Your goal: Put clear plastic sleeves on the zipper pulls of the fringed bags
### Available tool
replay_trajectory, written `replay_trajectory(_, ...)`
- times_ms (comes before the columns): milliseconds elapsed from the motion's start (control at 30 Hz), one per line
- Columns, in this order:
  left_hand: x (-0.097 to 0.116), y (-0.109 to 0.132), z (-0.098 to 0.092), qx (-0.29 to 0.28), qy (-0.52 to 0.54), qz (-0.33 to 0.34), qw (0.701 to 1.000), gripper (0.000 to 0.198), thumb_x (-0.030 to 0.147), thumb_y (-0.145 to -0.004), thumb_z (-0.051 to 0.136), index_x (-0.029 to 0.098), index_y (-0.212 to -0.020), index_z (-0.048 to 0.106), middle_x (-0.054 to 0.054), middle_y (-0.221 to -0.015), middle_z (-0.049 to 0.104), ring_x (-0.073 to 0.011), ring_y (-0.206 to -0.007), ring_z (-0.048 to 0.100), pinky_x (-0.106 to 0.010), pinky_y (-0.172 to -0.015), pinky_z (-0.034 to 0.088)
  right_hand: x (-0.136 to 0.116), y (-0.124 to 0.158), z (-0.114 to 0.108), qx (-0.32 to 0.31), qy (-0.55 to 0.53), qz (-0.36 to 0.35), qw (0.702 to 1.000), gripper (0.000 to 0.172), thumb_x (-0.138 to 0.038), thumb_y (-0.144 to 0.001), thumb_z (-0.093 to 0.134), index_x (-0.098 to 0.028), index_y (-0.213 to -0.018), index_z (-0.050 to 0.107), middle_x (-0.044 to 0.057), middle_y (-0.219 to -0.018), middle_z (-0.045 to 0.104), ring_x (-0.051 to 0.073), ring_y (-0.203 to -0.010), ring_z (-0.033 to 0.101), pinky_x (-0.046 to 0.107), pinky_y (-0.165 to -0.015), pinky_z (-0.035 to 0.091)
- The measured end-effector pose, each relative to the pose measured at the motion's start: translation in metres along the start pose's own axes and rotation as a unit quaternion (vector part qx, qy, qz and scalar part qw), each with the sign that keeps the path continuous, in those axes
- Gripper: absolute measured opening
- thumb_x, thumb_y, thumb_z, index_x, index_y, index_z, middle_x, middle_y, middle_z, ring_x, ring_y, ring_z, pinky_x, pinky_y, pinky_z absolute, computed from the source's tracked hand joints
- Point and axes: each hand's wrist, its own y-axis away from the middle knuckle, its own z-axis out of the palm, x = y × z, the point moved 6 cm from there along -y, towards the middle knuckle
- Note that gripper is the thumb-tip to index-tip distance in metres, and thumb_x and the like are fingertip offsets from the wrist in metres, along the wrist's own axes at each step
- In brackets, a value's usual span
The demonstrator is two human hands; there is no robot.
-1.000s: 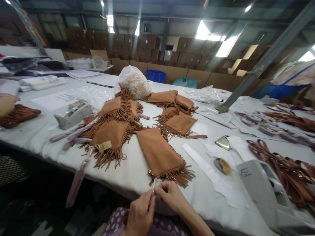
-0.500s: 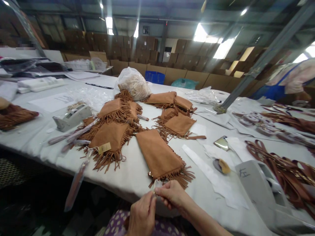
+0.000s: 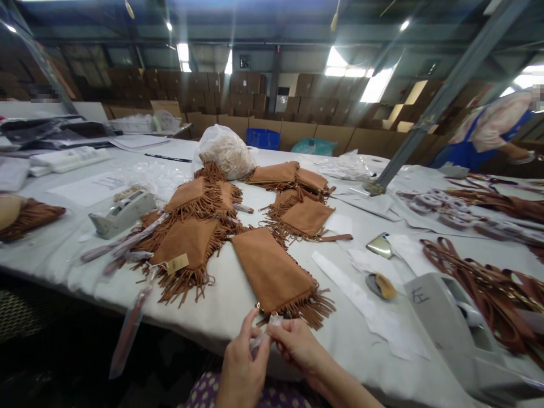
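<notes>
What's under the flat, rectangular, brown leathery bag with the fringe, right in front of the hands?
The smooth white table cover shows beside the brown bag, along its left edge. Whatever lies directly under the bag can't be seen, because the bag covers it.

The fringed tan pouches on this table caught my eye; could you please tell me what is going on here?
At the near edge of the white-covered table, a person's right hand pinches some translucent wrapping, with the left hand holding it between thumb and fingers. Just beyond the hands lies one large fringed pouch, its zip corner close to the left index finger. Smaller fringed pouches lie farther back, one with a yellowish tag.
</notes>
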Motion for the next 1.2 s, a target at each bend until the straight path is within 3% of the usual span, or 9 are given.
replay_trajectory(100,-0.006,-0.003,0.008,-0.079,0.027,-0.039,0.996,0.029,0.044,-0.081,0.052,0.018,-0.085,0.066,-0.005,-0.073,0.069,-0.0168,-0.063,0.063,-0.023,-0.058,0.046,0.000,-0.001,-0.001,0.007,0.049,-0.041,0.998,0.036,-0.042,-0.072,0.061,-0.017,-0.049,0.049,-0.007,-0.037,0.039,0.004,-0.033,0.028,0.021,-0.036,0.017)
replay_trajectory(233,-0.028,-0.005,0.019,-0.134,0.196,-0.221,0.946,0.038,0.052,-0.073,0.060,0.015,-0.071,0.058,0.002,-0.049,0.056,-0.0070,-0.032,0.040,-0.018,-0.034,0.027,-0.009,0.001,-0.005,-0.012,0.093,-0.111,0.989,0.039,-0.044,-0.073,0.059,-0.015,-0.048,0.054,-0.006,-0.039,0.042,0.006,-0.037,0.029,0.021,-0.039,0.018)
replay_trajectory(433,-0.037,-0.002,0.032,-0.201,0.341,-0.358,0.846,0.034,0.045,-0.071,0.066,0.013,-0.074,0.056,0.000,-0.055,0.060,-0.0042,-0.032,0.041,-0.015,-0.033,0.025,-0.015,0.003,-0.010,-0.039,0.093,-0.165,0.981,0.039,-0.046,-0.075,0.058,-0.015,-0.050,0.055,-0.005,-0.043,0.042,0.007,-0.041,0.030,0.021,-0.041,0.020)
replay_trajectory(567,-0.039,0.004,0.038,-0.241,0.340,-0.407,0.813,0.026,0.038,-0.072,0.063,0.013,-0.075,0.056,0.002,-0.050,0.057,-0.0045,-0.030,0.041,-0.014,-0.032,0.025,-0.007,-0.001,-0.010,-0.050,0.099,-0.176,0.978,0.039,-0.046,-0.074,0.059,-0.016,-0.050,0.052,-0.005,-0.045,0.042,0.007,-0.044,0.032,0.021,-0.042,0.021)
replay_trajectory(700,-0.037,0.004,0.040,-0.237,0.302,-0.361,0.850,0.025,0.040,-0.072,0.060,0.017,-0.073,0.052,0.005,-0.043,0.052,-0.0045,-0.026,0.032,-0.015,-0.030,0.021,0.001,-0.001,-0.014,-0.030,0.121,-0.161,0.979,0.038,-0.045,-0.074,0.058,-0.017,-0.049,0.051,-0.005,-0.044,0.042,0.008,-0.041,0.034,0.021,-0.041,0.023)
replay_trajectory(900,-0.030,-0.003,0.031,-0.141,0.171,-0.212,0.952,0.024,0.040,-0.075,0.053,0.020,-0.063,0.046,0.006,-0.040,0.050,-0.0052,-0.028,0.031,-0.017,-0.032,0.020,0.010,0.023,-0.041,0.166,0.076,-0.151,0.971,0.033,-0.047,-0.076,0.055,-0.017,-0.078,0.066,0.002,-0.063,0.063,0.012,-0.045,0.049,0.023,-0.043,0.033)
replay_trajectory(1033,-0.016,0.000,0.028,-0.104,0.096,-0.110,0.984,0.027,0.040,-0.077,0.056,0.019,-0.061,0.049,0.003,-0.047,0.053,-0.0101,-0.044,0.049,-0.019,-0.044,0.035,0.023,0.027,-0.016,0.073,-0.075,-0.090,0.990,0.055,-0.052,-0.071,0.061,-0.015,-0.111,0.055,-0.004,-0.055,0.059,0.008,-0.030,0.040,0.020,-0.033,0.025)
replay_trajectory(1100,-0.009,0.002,0.030,-0.110,0.105,-0.077,0.985,0.030,0.045,-0.078,0.056,0.018,-0.065,0.053,0.000,-0.057,0.060,-0.0140,-0.056,0.058,-0.021,-0.054,0.043,0.020,0.025,0.000,0.030,-0.146,-0.100,0.984,0.054,-0.053,-0.068,0.067,-0.014,-0.105,0.057,-0.008,-0.046,0.051,0.006,-0.030,0.036,0.018,-0.033,0.022)
replay_trajectory(1200,-0.017,0.008,0.035,-0.119,0.172,-0.130,0.969,0.039,0.057,-0.076,0.057,0.019,-0.074,0.050,-0.001,-0.057,0.062,-0.0138,-0.050,0.057,-0.021,-0.049,0.043,0.013,0.021,0.013,-0.003,-0.262,-0.094,0.960,0.046,-0.050,-0.068,0.071,-0.015,-0.095,0.058,-0.011,-0.040,0.042,0.002,-0.030,0.026,0.015,-0.032,0.023)
